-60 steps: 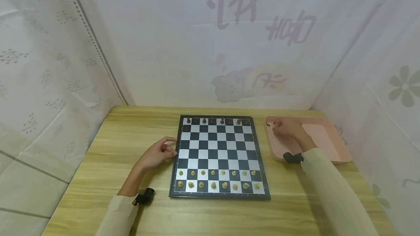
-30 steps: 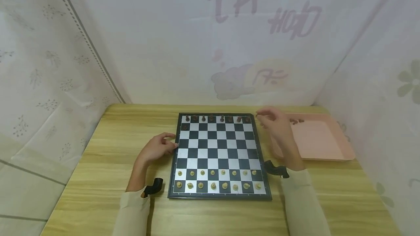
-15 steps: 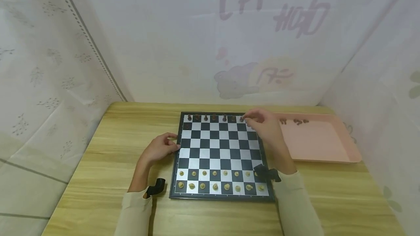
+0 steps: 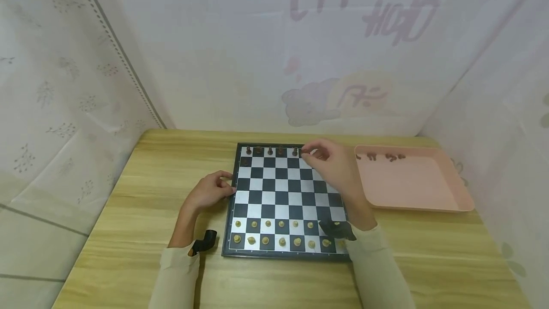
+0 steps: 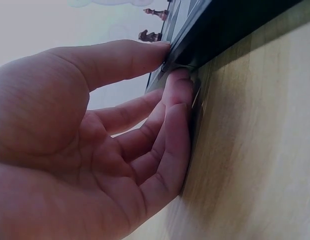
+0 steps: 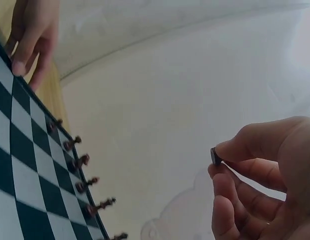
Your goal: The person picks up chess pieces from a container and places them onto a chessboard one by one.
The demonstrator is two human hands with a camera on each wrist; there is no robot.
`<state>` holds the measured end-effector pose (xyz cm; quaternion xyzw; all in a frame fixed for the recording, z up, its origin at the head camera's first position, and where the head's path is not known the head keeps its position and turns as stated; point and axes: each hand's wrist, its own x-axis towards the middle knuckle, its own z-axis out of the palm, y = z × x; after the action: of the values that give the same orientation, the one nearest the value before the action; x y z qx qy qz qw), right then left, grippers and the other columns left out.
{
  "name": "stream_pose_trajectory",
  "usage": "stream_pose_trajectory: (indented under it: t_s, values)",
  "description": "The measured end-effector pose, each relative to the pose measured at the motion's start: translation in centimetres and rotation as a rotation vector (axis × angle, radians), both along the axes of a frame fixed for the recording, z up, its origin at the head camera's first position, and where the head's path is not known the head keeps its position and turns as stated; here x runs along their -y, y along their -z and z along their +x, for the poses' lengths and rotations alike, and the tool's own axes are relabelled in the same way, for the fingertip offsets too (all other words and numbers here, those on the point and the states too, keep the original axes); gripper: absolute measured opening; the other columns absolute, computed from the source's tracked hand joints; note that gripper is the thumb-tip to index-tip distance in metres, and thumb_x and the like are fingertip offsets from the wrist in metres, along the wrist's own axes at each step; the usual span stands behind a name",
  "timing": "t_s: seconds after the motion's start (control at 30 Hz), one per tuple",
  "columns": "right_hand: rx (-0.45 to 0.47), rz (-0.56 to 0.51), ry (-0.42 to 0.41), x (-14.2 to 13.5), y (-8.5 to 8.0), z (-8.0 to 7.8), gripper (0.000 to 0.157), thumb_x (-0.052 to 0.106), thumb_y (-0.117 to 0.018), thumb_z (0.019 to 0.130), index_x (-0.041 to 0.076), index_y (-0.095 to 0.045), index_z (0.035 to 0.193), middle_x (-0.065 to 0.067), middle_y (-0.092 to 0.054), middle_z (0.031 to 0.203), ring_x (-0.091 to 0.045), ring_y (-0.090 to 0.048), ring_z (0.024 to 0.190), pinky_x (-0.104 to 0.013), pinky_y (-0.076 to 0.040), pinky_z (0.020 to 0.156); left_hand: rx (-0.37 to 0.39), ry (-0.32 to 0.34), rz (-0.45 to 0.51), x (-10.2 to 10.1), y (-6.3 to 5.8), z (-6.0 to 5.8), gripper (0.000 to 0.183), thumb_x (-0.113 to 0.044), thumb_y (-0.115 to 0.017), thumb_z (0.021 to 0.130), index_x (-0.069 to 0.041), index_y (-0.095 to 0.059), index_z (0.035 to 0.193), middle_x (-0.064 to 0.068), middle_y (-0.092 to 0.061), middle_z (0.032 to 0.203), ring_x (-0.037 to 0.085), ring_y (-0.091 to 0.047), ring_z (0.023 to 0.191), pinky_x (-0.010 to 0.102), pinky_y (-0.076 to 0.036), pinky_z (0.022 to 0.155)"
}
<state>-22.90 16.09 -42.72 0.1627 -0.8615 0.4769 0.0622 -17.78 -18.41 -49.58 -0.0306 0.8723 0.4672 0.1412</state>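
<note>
My right hand (image 4: 334,166) is over the far right part of the chessboard (image 4: 268,198). In the right wrist view its thumb and forefinger pinch a small dark chess piece (image 6: 215,156), its round base showing. On the board's left edge rests my left hand (image 4: 208,190), thumb on top of the rim and fingers loosely bent beside it in the left wrist view. Reddish-brown pieces (image 4: 269,150) stand along the back row, partly hidden by the right hand. One brown piece (image 4: 245,161) stands in front of them at the left.
Two rows of pale pieces (image 4: 281,241) stand at the near side, some behind the right wrist's camera. Right of the board is a pink tray (image 4: 411,185) with several brown pieces (image 4: 391,157) near its far wall. Wooden table (image 4: 141,204) and white patterned cloth walls surround them.
My right hand has come out of the pink tray with a small piece and moved left over the board's far rows. The left hand stays at the board's left edge.
</note>
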Motion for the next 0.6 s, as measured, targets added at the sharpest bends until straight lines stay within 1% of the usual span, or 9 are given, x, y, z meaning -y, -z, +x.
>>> stream_pose_trajectory:
  t_s: [0.07, 0.17, 0.3, 0.47, 0.6]
  values:
    - [0.008, 0.006, -0.011, 0.8, -0.3, -0.1, 0.013, 0.016, -0.080, 0.101, 0.017, -0.081, 0.115, 0.001, -0.078, 0.102, -0.021, -0.069, 0.085, -0.037, -0.052, 0.071, -0.002, 0.003, -0.004, 0.0, -0.1, 0.0, 0.051, -0.014, -0.076, 0.100, 0.009, -0.061, 0.143, 0.011, -0.076, 0.097, 0.024, -0.066, 0.086, 0.035, -0.049, 0.078]
    - [0.027, -0.037, -0.056, 2.1, -0.3, -0.5, 0.016, 0.010, -0.080, 0.100, 0.011, -0.080, 0.116, -0.003, -0.078, 0.103, -0.023, -0.068, 0.085, -0.038, -0.052, 0.071, -0.002, -0.001, -0.006, 0.0, -0.1, 0.0, 0.051, -0.014, -0.076, 0.100, 0.009, -0.062, 0.143, 0.011, -0.076, 0.097, 0.024, -0.067, 0.086, 0.035, -0.049, 0.078]
    - [0.019, -0.032, -0.098, 3.8, -0.2, -1.3, 0.015, 0.009, -0.080, 0.098, 0.011, -0.080, 0.113, -0.001, -0.078, 0.101, -0.021, -0.069, 0.082, -0.038, -0.051, 0.065, -0.001, -0.002, -0.005, -0.1, -0.1, 0.0, 0.051, -0.015, -0.077, 0.100, 0.009, -0.062, 0.142, 0.012, -0.077, 0.098, 0.024, -0.067, 0.086, 0.035, -0.049, 0.078]
    - [0.023, 0.034, -0.168, 5.5, -0.3, -2.6, 0.011, 0.010, -0.078, 0.098, 0.012, -0.079, 0.108, 0.000, -0.078, 0.100, -0.021, -0.070, 0.082, -0.038, -0.052, 0.062, 0.007, -0.005, -0.004, -0.1, -0.1, 0.0, 0.051, -0.015, -0.076, 0.100, 0.008, -0.062, 0.143, 0.012, -0.076, 0.099, 0.024, -0.067, 0.086, 0.035, -0.049, 0.079]
    - [0.016, 0.125, -0.229, 6.7, -0.1, -3.8, 0.010, 0.011, -0.078, 0.097, 0.011, -0.080, 0.107, 0.000, -0.077, 0.097, -0.020, -0.070, 0.083, -0.036, -0.053, 0.064, 0.007, -0.008, -0.004, -0.1, 0.0, 0.0, 0.050, -0.015, -0.076, 0.100, 0.008, -0.062, 0.142, 0.012, -0.076, 0.098, 0.024, -0.066, 0.086, 0.035, -0.049, 0.078]
